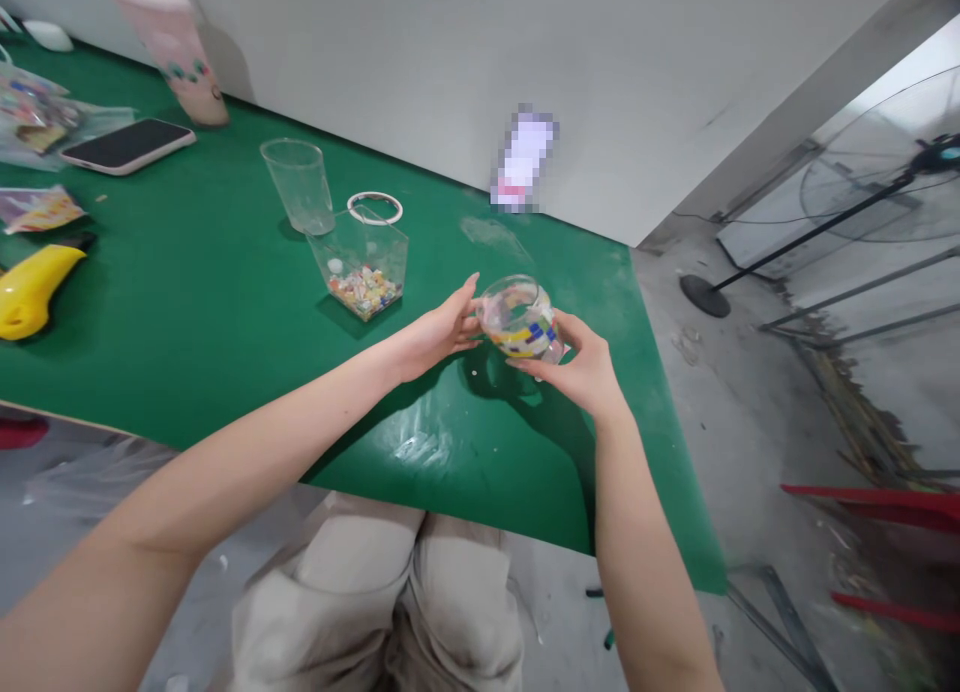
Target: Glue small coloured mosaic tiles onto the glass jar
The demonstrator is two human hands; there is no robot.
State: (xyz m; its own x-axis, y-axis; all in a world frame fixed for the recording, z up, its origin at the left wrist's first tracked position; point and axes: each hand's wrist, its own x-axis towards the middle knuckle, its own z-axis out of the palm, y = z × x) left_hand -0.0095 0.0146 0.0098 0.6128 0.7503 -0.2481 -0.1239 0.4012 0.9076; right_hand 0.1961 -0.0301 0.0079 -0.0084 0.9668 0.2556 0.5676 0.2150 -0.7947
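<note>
Both my hands hold a small clear round jar (519,317) with a colourful label, just above the green table (225,302). My right hand (581,367) cups the jar from below and from the right, fingers wrapped round it. My left hand (442,330) touches the jar's left side with its fingertips, fingers fairly straight. To the left on the table stands a clear square container (363,264) with several small colourful pieces in its bottom. A white ring-shaped lid (375,208) lies behind it.
A clear empty plastic cup (300,186) stands at the back. A phone (127,145), a pink tumbler (174,47), plastic bags (37,112) and a yellow tool (30,287) are at the far left. A standing fan (885,187) is on the floor at right.
</note>
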